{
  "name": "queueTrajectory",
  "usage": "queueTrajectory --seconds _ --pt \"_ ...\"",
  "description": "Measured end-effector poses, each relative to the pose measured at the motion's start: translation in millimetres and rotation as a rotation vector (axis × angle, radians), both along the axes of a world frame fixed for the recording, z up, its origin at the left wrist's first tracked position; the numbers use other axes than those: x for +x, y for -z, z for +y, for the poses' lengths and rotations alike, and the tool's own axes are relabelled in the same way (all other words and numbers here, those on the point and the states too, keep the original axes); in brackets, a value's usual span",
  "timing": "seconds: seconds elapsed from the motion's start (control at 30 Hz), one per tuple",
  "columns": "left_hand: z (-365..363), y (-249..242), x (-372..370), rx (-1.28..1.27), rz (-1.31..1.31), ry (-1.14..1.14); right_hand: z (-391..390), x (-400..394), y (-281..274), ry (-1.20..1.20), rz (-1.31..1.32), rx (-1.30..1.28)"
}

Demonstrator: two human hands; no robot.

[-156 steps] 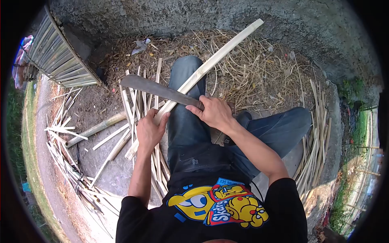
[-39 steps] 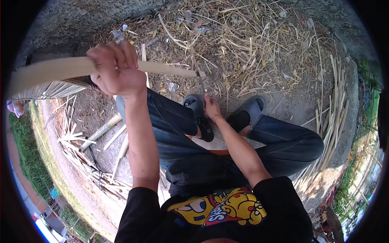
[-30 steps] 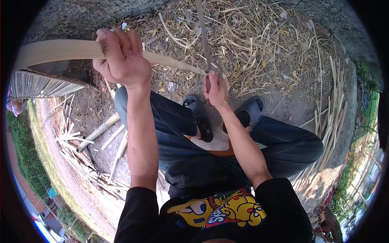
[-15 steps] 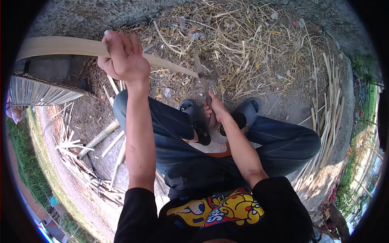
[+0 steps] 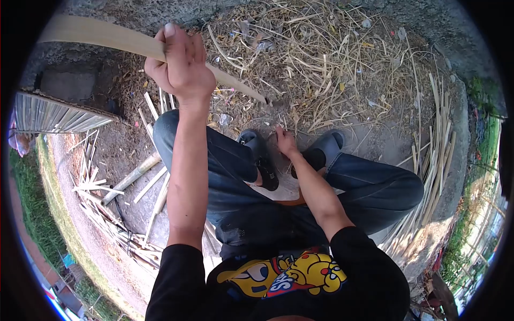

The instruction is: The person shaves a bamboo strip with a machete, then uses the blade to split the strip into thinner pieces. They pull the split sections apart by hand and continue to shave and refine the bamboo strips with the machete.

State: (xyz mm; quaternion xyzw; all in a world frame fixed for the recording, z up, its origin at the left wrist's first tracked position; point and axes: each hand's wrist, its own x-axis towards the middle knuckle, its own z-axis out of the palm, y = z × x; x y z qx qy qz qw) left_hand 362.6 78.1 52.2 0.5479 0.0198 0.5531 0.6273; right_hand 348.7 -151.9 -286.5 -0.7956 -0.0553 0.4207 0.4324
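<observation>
My left hand is closed around a long, pale, flat bamboo strip. From that hand the strip runs off to the upper left, and its other part slants down to the right, its tip above the gap between my feet. My right hand is closed on the handle of a knife, low between my shoes. Motion smears the knife, so its blade can barely be made out near the strip's tip.
Dry shavings and litter cover the ground ahead, up to a rough wall. Split bamboo pieces lie at the right; more strips and a bamboo pole lie at the left. A slatted bamboo panel is at the far left.
My left hand has moved up and to the right with the strip. The knife, sharp across the strip before, is now blurred; my right hand has shifted only slightly.
</observation>
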Motion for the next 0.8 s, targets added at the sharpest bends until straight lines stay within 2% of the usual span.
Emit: queueTrajectory --seconds 0.03,0.1,0.13,0.2,0.23,0.37,0.4,0.43,0.47,0.53,0.57,0.6,0.63,0.7,0.73,0.8 --pt "2.5 0.7 -2.2 -0.012 0.027 0.012 4.9 8.0 0.3 0.011 -0.001 0.01" --pt "2.5 2.0 -8.0 -0.024 0.06 -0.028 -3.3 9.1 -10.1 0.149 0.428 0.038" --pt "3.1 -1.0 -5.4 -0.019 0.055 -0.06 -5.9 11.8 -20.9 0.147 0.421 0.038" --pt "3.3 -1.4 0.3 0.012 0.022 -0.04 2.7 24.1 -46.7 0.256 0.875 0.253" --pt "0.1 -1.8 0.2 0.008 0.016 -0.043 7.2 30.9 -82.7 0.217 0.914 0.42" --pt "-1.6 4.7 -1.8 0.0 0.012 -0.063 47.9 64.4 -221.3 0.209 0.381 0.797" --pt "-4.0 2.4 -1.7 0.001 0.009 -0.061 51.0 61.4 -227.5 0.21 0.396 0.784" --pt "-10.3 -4.7 -3.3 0.009 0.126 -0.095 54.3 57.9 -231.9 0.255 0.205 0.913" --pt "-9.5 -3.0 -2.7 0.008 0.129 -0.087 59.2 54.7 -234.8 0.301 -0.001 1.041" --pt "-4.4 -0.4 1.3 0.066 0.062 -0.058 59.8 14.4 -140.0 0.472 -0.122 1.024" --pt "-5.3 -1.1 1.3 0.069 0.051 -0.055 37.0 -8.7 -59.0 0.358 -0.043 0.746" --pt "-8.8 -1.9 0.6 0.042 0.03 -0.053 12.1 -20.2 -22.9 0.179 0.243 0.074" --pt "-12.4 -2.4 1.3 0.017 0.004 -0.047 -16.7 -39.9 101.6 0.109 -0.395 0.116" --pt "-11.8 -0.3 -1.5 -0.002 -0.006 -0.053 -26.9 -27.1 85.1 0.127 0.034 0.061" --pt "-11.5 2.1 -8.4 -0.049 0.025 -0.072 -24.1 -26.3 67.6 0.137 0.044 0.064" --pt "-9.9 5.2 -16.1 -0.039 0.008 -0.097 -26.9 -6.8 12.6 0.278 0.612 0.042"
